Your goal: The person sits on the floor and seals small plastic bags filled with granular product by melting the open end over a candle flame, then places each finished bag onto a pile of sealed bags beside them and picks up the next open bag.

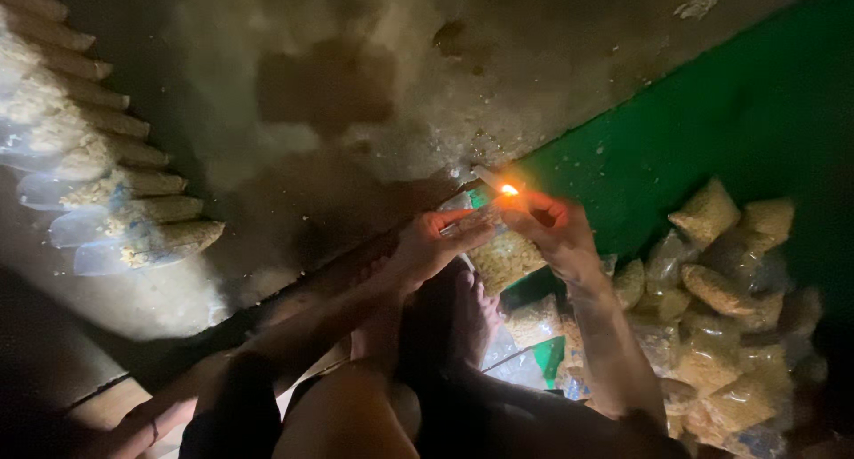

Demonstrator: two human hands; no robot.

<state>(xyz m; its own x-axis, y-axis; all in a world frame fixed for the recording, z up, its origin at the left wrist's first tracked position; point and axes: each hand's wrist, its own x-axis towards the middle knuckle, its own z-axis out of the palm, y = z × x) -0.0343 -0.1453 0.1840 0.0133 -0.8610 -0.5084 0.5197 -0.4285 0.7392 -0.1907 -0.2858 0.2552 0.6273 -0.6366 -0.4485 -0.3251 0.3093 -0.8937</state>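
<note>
Both hands up at a small orange flame (509,189). My left hand (433,244) and right hand (547,230) each have a narrow grip pinching the top of a clear plastic packet of pale crumbly filling (504,257), the mouth pulled taut at the flame, the filled part hanging below, away from the heat. A row of matching unsealed packets (116,188) lies far left on the grey concrete floor (356,76). A heap of filled packets (721,317) crowds my right on the green sheet (712,121). Open floor ahead; my feet sit tight underneath.

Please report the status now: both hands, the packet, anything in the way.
Left hand and right hand both grip one small plastic packet, top edge at a small flame. Row of packets left, pile right. Nothing blocking.
</note>
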